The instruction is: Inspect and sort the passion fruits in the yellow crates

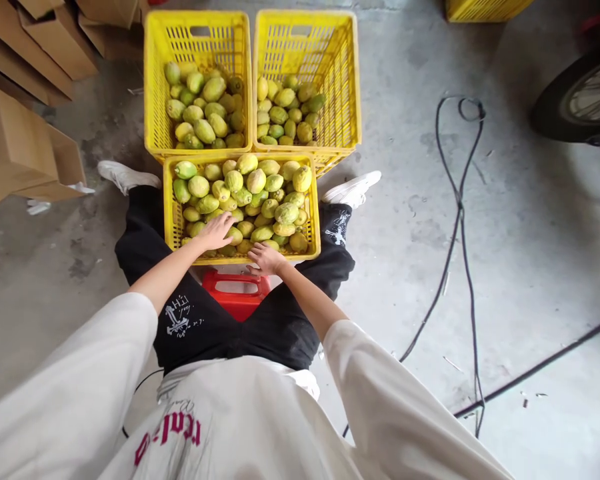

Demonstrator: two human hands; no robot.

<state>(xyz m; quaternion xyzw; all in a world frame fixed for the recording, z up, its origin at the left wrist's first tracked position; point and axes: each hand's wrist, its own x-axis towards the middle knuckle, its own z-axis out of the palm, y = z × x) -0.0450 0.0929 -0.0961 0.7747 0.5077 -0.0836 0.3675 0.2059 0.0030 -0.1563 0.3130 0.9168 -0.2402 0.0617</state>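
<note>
I sit on a red stool (236, 291) with a yellow crate (168, 200) between my legs, heaped with several green-yellow fruits (257, 181). My left hand (216, 231) lies on the fruits at the crate's near left, fingers curved over one of them. My right hand (265, 257) rests at the crate's near rim, fingers bent down among the fruits; what it grips is hidden. Two more yellow crates stand just beyond, the left crate (153, 80) and the right crate (353, 80), each partly filled with the same fruits.
Folded cardboard boxes (15, 143) pile up at the far left on the concrete floor. Black cables (461, 213) run across the floor on the right. A wheel (580, 97) shows at the far right, and another yellow crate (485, 8) at the top edge.
</note>
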